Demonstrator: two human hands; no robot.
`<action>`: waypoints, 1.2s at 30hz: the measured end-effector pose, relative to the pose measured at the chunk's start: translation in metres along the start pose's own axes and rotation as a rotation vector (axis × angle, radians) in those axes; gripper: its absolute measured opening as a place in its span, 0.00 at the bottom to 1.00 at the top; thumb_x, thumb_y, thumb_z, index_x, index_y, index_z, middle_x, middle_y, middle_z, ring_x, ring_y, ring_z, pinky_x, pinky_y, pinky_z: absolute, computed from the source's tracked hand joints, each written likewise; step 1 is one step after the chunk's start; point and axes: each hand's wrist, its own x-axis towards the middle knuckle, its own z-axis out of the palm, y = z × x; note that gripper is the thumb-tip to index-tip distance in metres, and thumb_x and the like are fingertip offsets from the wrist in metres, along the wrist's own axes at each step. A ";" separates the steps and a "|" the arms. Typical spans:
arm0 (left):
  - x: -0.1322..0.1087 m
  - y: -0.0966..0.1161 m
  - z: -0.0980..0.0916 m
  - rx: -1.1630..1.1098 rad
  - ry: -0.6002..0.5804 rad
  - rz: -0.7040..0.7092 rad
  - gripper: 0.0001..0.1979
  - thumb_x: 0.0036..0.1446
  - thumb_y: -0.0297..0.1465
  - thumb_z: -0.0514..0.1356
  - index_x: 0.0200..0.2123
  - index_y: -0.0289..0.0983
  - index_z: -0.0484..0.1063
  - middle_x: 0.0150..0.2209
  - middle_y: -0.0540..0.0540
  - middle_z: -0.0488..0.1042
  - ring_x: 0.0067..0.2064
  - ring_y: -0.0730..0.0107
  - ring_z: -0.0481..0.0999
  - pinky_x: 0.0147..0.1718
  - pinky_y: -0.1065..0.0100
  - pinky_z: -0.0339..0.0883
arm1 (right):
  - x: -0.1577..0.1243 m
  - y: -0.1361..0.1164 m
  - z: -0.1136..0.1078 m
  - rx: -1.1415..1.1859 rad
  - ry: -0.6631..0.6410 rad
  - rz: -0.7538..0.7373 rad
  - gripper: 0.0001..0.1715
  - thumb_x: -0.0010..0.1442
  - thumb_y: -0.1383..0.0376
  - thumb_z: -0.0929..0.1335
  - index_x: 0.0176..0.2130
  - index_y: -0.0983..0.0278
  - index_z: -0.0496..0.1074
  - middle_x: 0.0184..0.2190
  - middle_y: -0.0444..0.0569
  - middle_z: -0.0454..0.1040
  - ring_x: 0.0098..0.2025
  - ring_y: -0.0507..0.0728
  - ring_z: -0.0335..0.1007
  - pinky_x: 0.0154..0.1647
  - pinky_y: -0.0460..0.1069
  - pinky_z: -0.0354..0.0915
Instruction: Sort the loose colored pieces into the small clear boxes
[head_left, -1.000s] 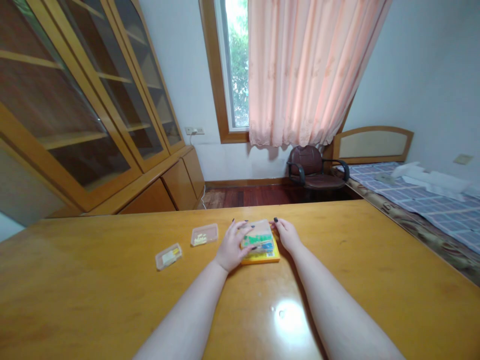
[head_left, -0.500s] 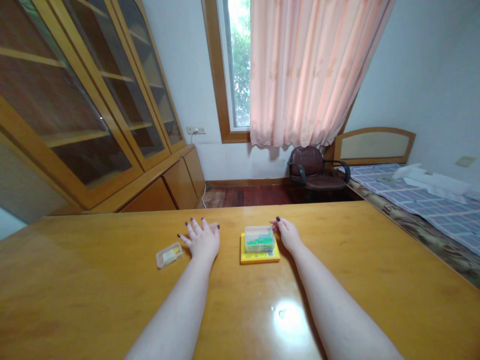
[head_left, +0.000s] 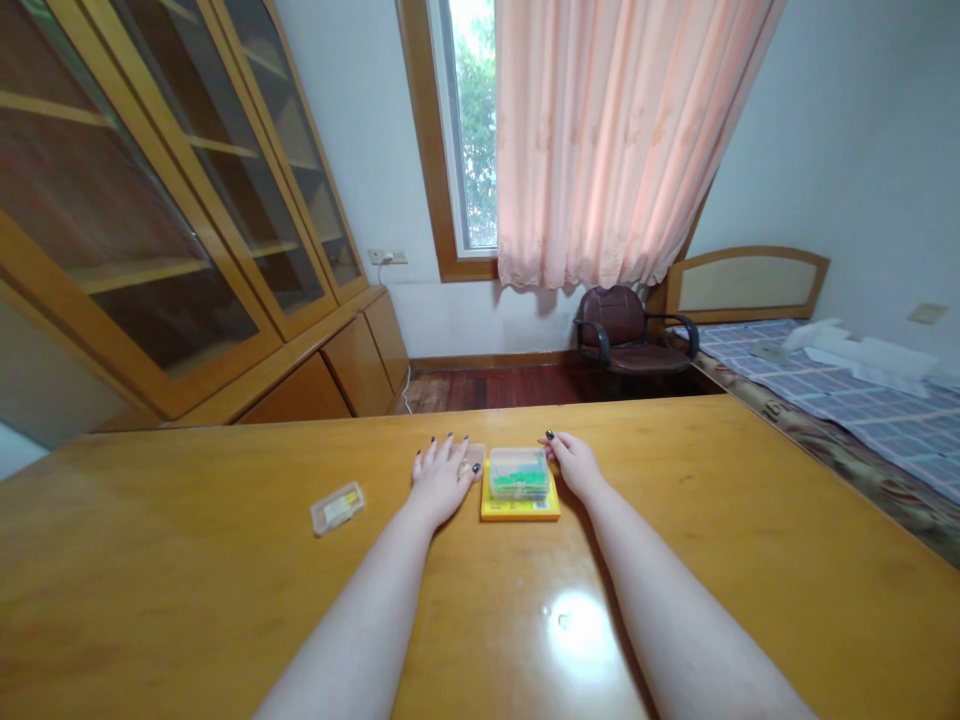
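Observation:
My left hand (head_left: 442, 487) lies palm down with its fingers spread. It partly covers a small clear plastic case (head_left: 475, 454), held flat against the table beside the stack. A clear plastic box with green contents (head_left: 519, 476) rests on a flat yellow box (head_left: 517, 513). At the right side of this stack is my right hand (head_left: 576, 467), thumb and fingers drawn together by the clear box's edge. Whether something is pinched there is hidden. Farther left sits another small clear case (head_left: 337, 509) with pale and yellow contents.
The wooden table (head_left: 225, 580) spans the foreground. Glass-door cabinets (head_left: 247, 170) line the left wall. Beyond the table's far edge stand a brown armchair (head_left: 626, 330) and, to the right, a bed (head_left: 847, 385) with white material on it.
My left hand has slid right, toward the yellow box, and the small case under it has shifted right too. My right hand stays by the stack.

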 end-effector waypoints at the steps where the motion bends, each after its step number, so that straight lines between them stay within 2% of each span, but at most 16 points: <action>1: 0.000 -0.003 0.000 -0.003 -0.024 0.002 0.28 0.56 0.46 0.46 0.60 0.48 0.51 0.63 0.43 0.49 0.61 0.49 0.52 0.55 0.48 0.46 | 0.000 0.002 0.000 0.010 0.002 0.007 0.27 0.55 0.48 0.60 0.34 0.67 0.73 0.25 0.49 0.72 0.29 0.54 0.67 0.31 0.48 0.61; 4: 0.001 -0.004 0.001 0.035 -0.066 -0.042 0.33 0.55 0.46 0.49 0.61 0.41 0.48 0.63 0.37 0.47 0.58 0.50 0.59 0.54 0.50 0.50 | 0.002 0.006 0.002 0.038 0.000 0.029 0.26 0.54 0.48 0.60 0.34 0.67 0.72 0.25 0.48 0.71 0.28 0.54 0.67 0.29 0.48 0.61; 7: 0.004 -0.005 0.002 0.049 -0.031 -0.107 0.31 0.53 0.41 0.53 0.59 0.37 0.53 0.59 0.35 0.56 0.57 0.53 0.61 0.56 0.48 0.45 | 0.002 0.007 0.002 0.031 -0.002 0.010 0.24 0.54 0.48 0.61 0.30 0.66 0.72 0.24 0.48 0.71 0.29 0.55 0.67 0.30 0.48 0.61; 9: 0.007 -0.009 0.001 -0.039 0.039 -0.145 0.29 0.50 0.40 0.56 0.55 0.36 0.59 0.54 0.36 0.63 0.55 0.55 0.63 0.57 0.49 0.45 | 0.002 0.005 0.001 0.004 0.002 -0.004 0.23 0.53 0.49 0.61 0.29 0.65 0.71 0.24 0.47 0.71 0.29 0.55 0.67 0.30 0.47 0.61; 11: 0.009 -0.015 -0.002 -0.196 0.178 -0.195 0.27 0.49 0.41 0.58 0.51 0.35 0.61 0.49 0.38 0.66 0.53 0.57 0.65 0.55 0.54 0.52 | 0.002 0.003 0.001 -0.025 0.004 -0.004 0.22 0.53 0.50 0.61 0.29 0.65 0.71 0.23 0.47 0.71 0.28 0.54 0.67 0.29 0.47 0.60; 13: 0.008 -0.016 -0.008 -0.362 0.384 -0.206 0.25 0.50 0.40 0.57 0.51 0.36 0.60 0.49 0.40 0.65 0.52 0.60 0.65 0.53 0.60 0.59 | 0.001 0.001 0.001 -0.039 0.009 0.005 0.22 0.53 0.50 0.61 0.29 0.65 0.71 0.23 0.46 0.71 0.27 0.54 0.67 0.28 0.47 0.60; 15: 0.003 -0.008 -0.016 -0.478 0.575 -0.121 0.23 0.54 0.38 0.54 0.51 0.38 0.57 0.50 0.41 0.64 0.53 0.63 0.64 0.53 0.63 0.59 | 0.001 -0.001 0.001 -0.038 0.017 0.014 0.22 0.53 0.50 0.61 0.28 0.65 0.71 0.23 0.47 0.71 0.27 0.54 0.67 0.28 0.47 0.60; 17: -0.005 0.008 -0.024 -0.536 0.665 0.021 0.22 0.54 0.38 0.55 0.51 0.38 0.56 0.51 0.40 0.62 0.54 0.62 0.63 0.54 0.61 0.58 | 0.000 -0.002 0.001 -0.034 0.023 0.021 0.22 0.53 0.50 0.61 0.28 0.65 0.72 0.23 0.47 0.71 0.28 0.55 0.67 0.29 0.48 0.60; 19: -0.013 0.028 -0.030 -0.562 0.628 0.173 0.21 0.52 0.38 0.57 0.49 0.38 0.59 0.51 0.41 0.63 0.55 0.61 0.63 0.54 0.60 0.58 | 0.000 -0.003 0.002 -0.024 0.027 0.024 0.23 0.53 0.50 0.61 0.29 0.65 0.72 0.23 0.48 0.71 0.28 0.55 0.67 0.30 0.48 0.61; 22: -0.019 0.052 -0.033 -0.544 0.374 0.348 0.17 0.51 0.39 0.59 0.44 0.40 0.65 0.51 0.43 0.64 0.56 0.61 0.62 0.55 0.59 0.57 | 0.001 -0.002 0.002 0.038 0.027 0.044 0.23 0.53 0.50 0.61 0.30 0.66 0.72 0.24 0.48 0.72 0.28 0.55 0.67 0.30 0.48 0.62; 24: -0.019 0.058 -0.033 -0.510 0.253 0.385 0.19 0.52 0.39 0.59 0.47 0.40 0.64 0.53 0.42 0.63 0.57 0.61 0.61 0.56 0.59 0.56 | 0.002 0.001 0.003 0.097 0.026 0.067 0.22 0.52 0.51 0.61 0.30 0.66 0.72 0.26 0.49 0.73 0.28 0.55 0.68 0.30 0.48 0.63; 26: -0.017 0.056 -0.030 -0.457 0.192 0.375 0.22 0.55 0.38 0.56 0.52 0.40 0.61 0.58 0.41 0.58 0.59 0.61 0.57 0.58 0.56 0.51 | 0.003 0.004 0.004 0.136 0.031 0.081 0.21 0.52 0.51 0.61 0.30 0.66 0.72 0.26 0.50 0.74 0.28 0.55 0.68 0.31 0.48 0.63; 29: -0.014 0.048 -0.027 -0.387 0.138 0.382 0.21 0.59 0.36 0.50 0.56 0.43 0.57 0.63 0.43 0.48 0.63 0.60 0.50 0.60 0.51 0.44 | 0.005 0.009 0.005 0.163 0.038 0.095 0.21 0.51 0.51 0.62 0.30 0.66 0.72 0.25 0.50 0.73 0.28 0.54 0.68 0.30 0.48 0.63; 32: -0.013 0.042 -0.023 -0.377 0.095 0.434 0.24 0.62 0.36 0.44 0.60 0.43 0.48 0.64 0.43 0.46 0.64 0.63 0.46 0.61 0.52 0.40 | 0.006 0.013 0.006 0.199 0.044 0.088 0.22 0.52 0.50 0.62 0.30 0.66 0.72 0.25 0.50 0.73 0.27 0.54 0.68 0.30 0.48 0.63; 34: -0.013 0.039 -0.023 -0.375 0.130 0.450 0.27 0.62 0.37 0.42 0.63 0.40 0.39 0.64 0.42 0.44 0.64 0.64 0.43 0.61 0.51 0.37 | 0.006 0.015 0.006 0.221 0.056 0.069 0.23 0.52 0.50 0.62 0.29 0.66 0.72 0.25 0.50 0.74 0.27 0.54 0.68 0.31 0.48 0.63; 36: -0.011 0.034 -0.025 -0.356 0.241 0.379 0.29 0.61 0.40 0.42 0.63 0.38 0.36 0.65 0.40 0.41 0.65 0.62 0.41 0.61 0.50 0.35 | 0.007 0.016 0.007 0.244 0.065 0.064 0.23 0.53 0.50 0.62 0.29 0.66 0.72 0.25 0.50 0.74 0.27 0.54 0.68 0.31 0.48 0.63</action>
